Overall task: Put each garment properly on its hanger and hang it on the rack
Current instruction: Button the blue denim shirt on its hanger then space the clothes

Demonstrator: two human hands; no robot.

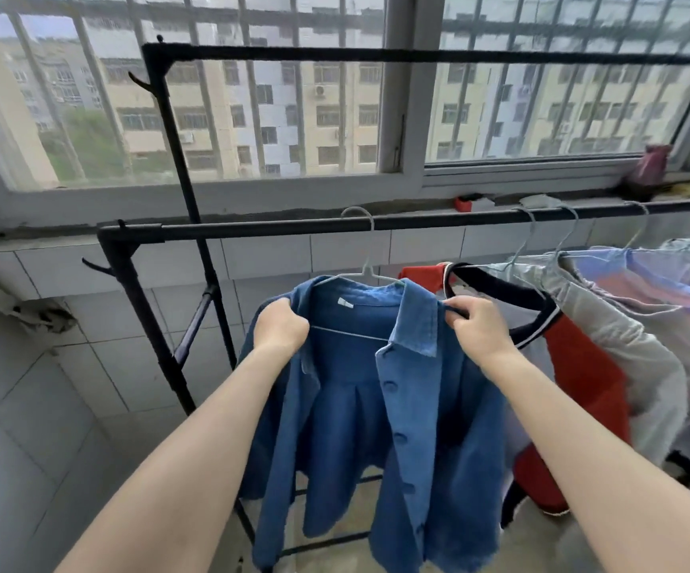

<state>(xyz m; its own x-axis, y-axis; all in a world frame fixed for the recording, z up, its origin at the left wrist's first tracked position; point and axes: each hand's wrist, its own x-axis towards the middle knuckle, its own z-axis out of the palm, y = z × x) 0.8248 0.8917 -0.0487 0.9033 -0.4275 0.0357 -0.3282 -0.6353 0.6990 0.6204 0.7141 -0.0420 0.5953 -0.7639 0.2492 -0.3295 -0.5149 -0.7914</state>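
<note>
My left hand grips the denim jacket at its ten-o'clock shoulder, my right hand pinches the two-o'clock collar. It hangs on its wire hanger from the rack. Looks heavy, stiffish; shoulders are the hold.

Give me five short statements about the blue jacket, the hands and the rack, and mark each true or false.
1. The blue jacket hangs on a hanger hooked over the lower rail. True.
2. The left hand is away from the jacket. False: it grips the collar.
3. The right hand pinches the jacket's collar. True.
4. The jacket is buttoned shut. False: its front hangs open.
5. The red garment hangs left of the jacket. False: it hangs on the right.
</note>
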